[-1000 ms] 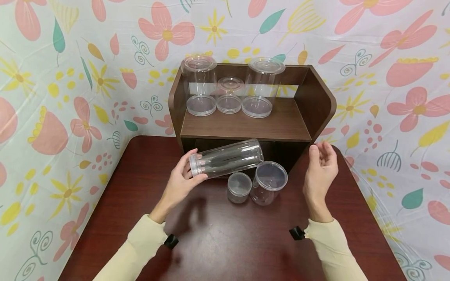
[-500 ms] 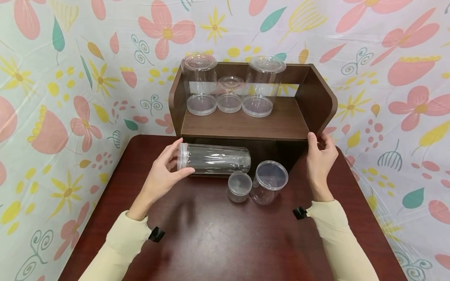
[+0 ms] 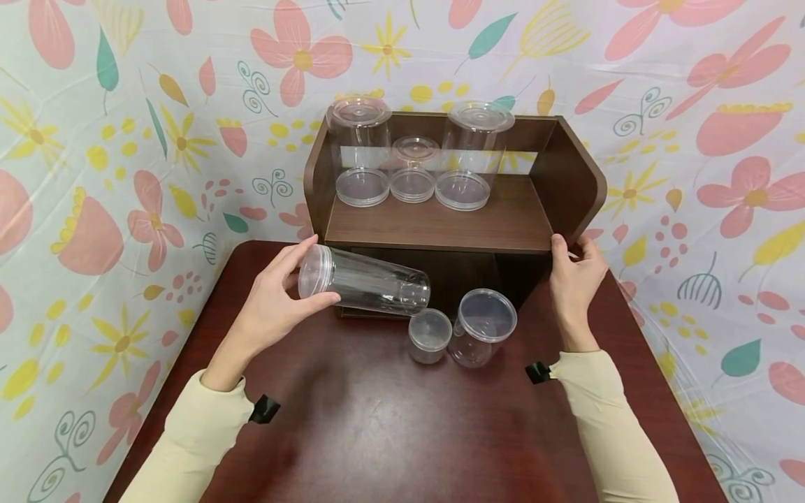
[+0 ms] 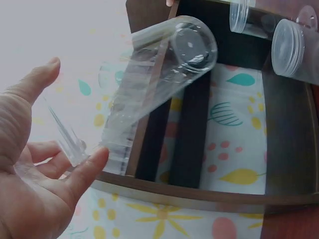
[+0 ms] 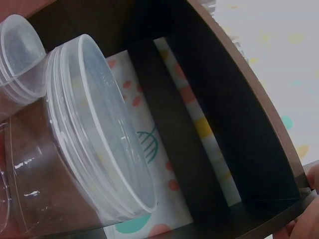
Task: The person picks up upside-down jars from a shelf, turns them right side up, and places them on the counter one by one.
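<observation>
My left hand (image 3: pixel 267 304) grips a tall clear plastic jar (image 3: pixel 377 283) round its lidded end. The jar is tilted in the air before the lower opening of a dark brown two-level shelf (image 3: pixel 440 230), its base pointing right and slightly down. In the left wrist view the clear lid (image 4: pixel 67 134) lies between thumb and fingers. My right hand (image 3: pixel 575 279) holds the shelf's front right corner, thumb at the front edge and fingers by the side panel. A small lidded jar (image 3: pixel 430 337) and a wider lidded jar (image 3: pixel 484 325) stand side by side on the table.
On the upper level stand two tall clear jars, a left one (image 3: pixel 363 150) and a right one (image 3: pixel 472 157), with a short jar (image 3: pixel 413 171) between them. The table (image 3: pixel 377 433) is dark red. A flowered cloth (image 3: pixel 151 140) hangs behind and beside it.
My left hand has carried the tall jar left, its base swinging from raised to lowered. My right hand has come down from the air onto the shelf's front right corner.
</observation>
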Available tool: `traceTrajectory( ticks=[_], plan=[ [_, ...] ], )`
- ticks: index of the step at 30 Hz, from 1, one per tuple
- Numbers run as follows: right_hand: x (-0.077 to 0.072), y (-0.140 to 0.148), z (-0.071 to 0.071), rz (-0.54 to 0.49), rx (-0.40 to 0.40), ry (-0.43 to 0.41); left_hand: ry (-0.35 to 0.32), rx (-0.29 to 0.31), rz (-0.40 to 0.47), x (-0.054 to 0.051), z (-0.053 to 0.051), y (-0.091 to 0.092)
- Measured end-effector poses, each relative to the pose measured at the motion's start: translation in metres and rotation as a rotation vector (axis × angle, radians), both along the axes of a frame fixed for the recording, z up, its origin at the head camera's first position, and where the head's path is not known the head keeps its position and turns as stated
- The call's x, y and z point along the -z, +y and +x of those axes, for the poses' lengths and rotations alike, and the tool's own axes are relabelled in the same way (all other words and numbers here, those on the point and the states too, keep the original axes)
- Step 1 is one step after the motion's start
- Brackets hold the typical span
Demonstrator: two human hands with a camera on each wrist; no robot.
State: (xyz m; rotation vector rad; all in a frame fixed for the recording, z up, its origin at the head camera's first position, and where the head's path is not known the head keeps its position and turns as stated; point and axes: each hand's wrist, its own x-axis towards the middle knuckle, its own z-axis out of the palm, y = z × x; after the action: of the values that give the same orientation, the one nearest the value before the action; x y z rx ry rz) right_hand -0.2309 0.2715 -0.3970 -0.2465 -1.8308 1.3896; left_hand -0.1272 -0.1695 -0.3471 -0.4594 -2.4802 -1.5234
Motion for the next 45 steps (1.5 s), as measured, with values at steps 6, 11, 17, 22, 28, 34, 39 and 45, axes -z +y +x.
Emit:
traceTrajectory(
  ticks=[6, 11, 17, 22, 28, 34, 39, 45],
  plan=[
    [-0.014, -0.013, 0.014, 0.012, -0.004, 0.019, 0.07, -0.048, -0.122, -0.002, -0.002, 0.0],
    [-0.026, -0.023, 0.024, 0.016, -0.007, 0.024, 0.075, -0.035, -0.177, 0.0, -0.004, 0.005],
    [-0.025, -0.023, 0.022, 0.025, 0.004, 0.056, 0.076, -0.001, -0.254, 0.006, -0.006, 0.015],
    [-0.025, -0.024, 0.022, 0.03, 0.0, 0.078, 0.047, 0.004, -0.336, 0.012, -0.007, 0.024],
    [-0.019, -0.02, 0.016, 0.039, 0.011, 0.077, 0.044, 0.0, -0.443, 0.021, -0.013, 0.035],
    [0.001, -0.004, 0.0, 0.07, 0.042, 0.061, 0.035, 0.022, -0.53, 0.033, -0.019, 0.046],
    [0.004, -0.001, -0.001, 0.065, 0.034, 0.059, 0.042, 0.029, -0.596, 0.045, -0.024, 0.056],
    [0.003, -0.001, 0.0, 0.074, 0.03, 0.052, 0.055, 0.046, -0.658, 0.057, -0.028, 0.068]
  ],
)
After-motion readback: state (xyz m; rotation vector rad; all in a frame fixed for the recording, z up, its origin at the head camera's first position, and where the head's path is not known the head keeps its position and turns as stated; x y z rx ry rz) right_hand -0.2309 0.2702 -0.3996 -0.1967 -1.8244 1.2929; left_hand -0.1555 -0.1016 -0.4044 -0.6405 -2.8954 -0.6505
